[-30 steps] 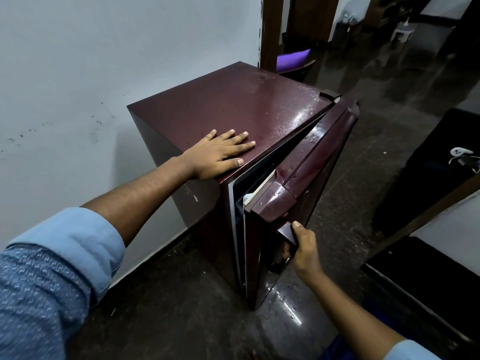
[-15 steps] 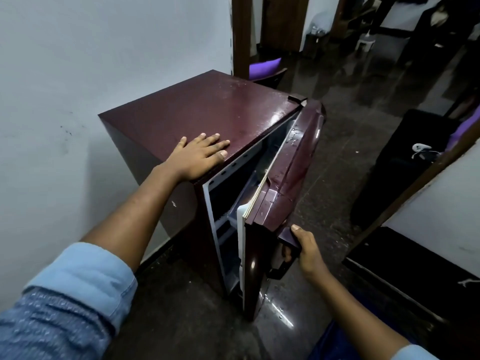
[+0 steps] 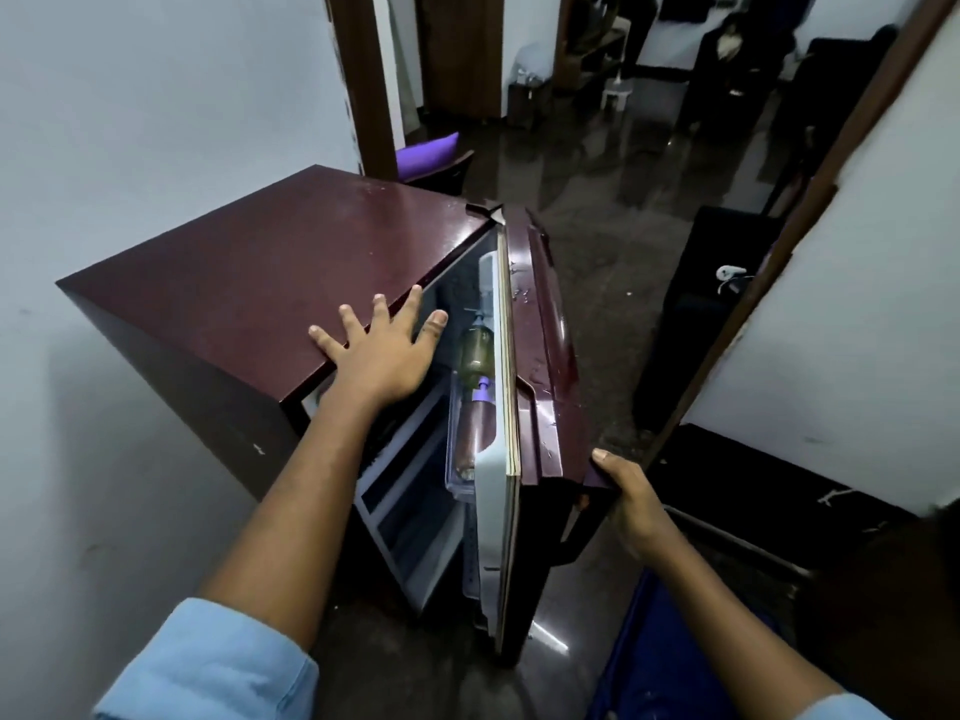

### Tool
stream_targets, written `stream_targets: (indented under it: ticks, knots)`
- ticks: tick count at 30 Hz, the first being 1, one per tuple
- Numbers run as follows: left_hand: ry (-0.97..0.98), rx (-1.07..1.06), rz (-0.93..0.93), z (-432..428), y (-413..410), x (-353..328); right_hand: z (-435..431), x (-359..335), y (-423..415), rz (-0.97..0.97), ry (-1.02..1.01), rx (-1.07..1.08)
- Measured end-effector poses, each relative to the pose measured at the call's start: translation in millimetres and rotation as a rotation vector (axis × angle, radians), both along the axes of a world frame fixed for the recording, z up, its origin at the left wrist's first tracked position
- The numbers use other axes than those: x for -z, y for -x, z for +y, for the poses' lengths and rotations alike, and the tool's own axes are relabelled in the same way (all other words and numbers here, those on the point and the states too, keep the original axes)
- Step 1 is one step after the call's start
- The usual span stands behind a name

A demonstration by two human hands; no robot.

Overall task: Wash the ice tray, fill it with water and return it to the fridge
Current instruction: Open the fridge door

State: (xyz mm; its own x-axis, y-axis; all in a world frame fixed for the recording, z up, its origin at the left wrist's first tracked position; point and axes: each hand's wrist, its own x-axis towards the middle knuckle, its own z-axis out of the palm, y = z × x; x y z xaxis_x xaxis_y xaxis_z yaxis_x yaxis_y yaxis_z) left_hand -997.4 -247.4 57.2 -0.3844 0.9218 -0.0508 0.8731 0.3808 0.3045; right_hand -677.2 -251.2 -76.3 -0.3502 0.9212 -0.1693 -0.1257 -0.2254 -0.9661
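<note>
Ice tray is not showing yet; I am guessing it is lying inside the fridge (image 3: 270, 283). Left hand (image 3: 382, 350) is resting flat, fingers spread, on the fridge top. Right hand (image 3: 631, 504) is gripping the half-open door (image 3: 540, 366). Taking out, washing, filling and returning are all remaining.

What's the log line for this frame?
left hand: flat on fridge top | right hand: grips door handle | door: open | ice tray: unseen
</note>
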Motion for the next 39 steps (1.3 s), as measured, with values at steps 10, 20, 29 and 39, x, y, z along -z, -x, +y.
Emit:
stream_targets:
  ticks: [10, 20, 29, 39]
  knots:
    - [-0.126, 0.456, 0.018, 52.5, -92.2, 2.6, 30.4, -20.4, -86.1, -0.209, -0.009, 0.314]
    - [-0.208, 0.811, 0.283, 109.6, -133.6, -8.2, 16.8, -95.9, -110.6, -0.859, -0.752, 0.838]
    - [-0.357, 1.013, 0.419, 149.2, -162.0, 0.8, 29.9, -120.9, -42.2, -1.449, -0.858, 0.339]
    - [-0.203, 0.91, 0.381, 186.1, -187.1, 7.4, 99.6, -98.9, -64.5, -1.655, -0.734, 0.417]
